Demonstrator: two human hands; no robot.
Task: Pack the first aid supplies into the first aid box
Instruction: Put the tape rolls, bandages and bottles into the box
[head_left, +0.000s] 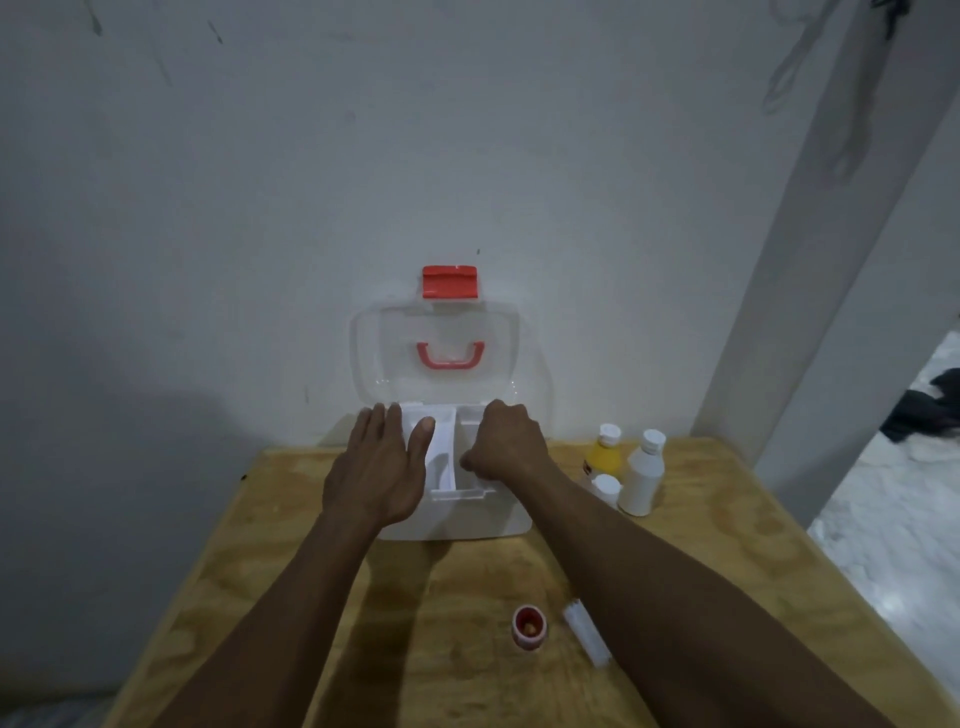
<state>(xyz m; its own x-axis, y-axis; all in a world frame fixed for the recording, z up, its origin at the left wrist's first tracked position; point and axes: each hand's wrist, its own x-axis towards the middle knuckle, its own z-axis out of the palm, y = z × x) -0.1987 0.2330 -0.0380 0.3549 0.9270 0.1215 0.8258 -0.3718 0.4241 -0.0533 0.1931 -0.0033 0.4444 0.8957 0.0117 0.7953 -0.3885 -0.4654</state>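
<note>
The first aid box (467, 526) stands open at the back of the table. Its clear lid (384, 358), with a red handle and red latch, leans against the wall. A white divided inner tray (444, 460) sits in the top of the box. My left hand (374, 467) lies flat over the tray's left side, fingers extended and thumb on the tray. My right hand (506, 444) is curled in a fist on the tray's right half, fingers closed at its edge. A yellow bottle (603, 457), a tall white bottle (643, 475) and a small white bottle (605, 488) stand right of the box.
A small red jar (529, 626) and a white tube (587, 631) lie on the wooden table (311, 519) near the front, under my right forearm. The wall is directly behind the box. The table's right edge drops to a pale floor.
</note>
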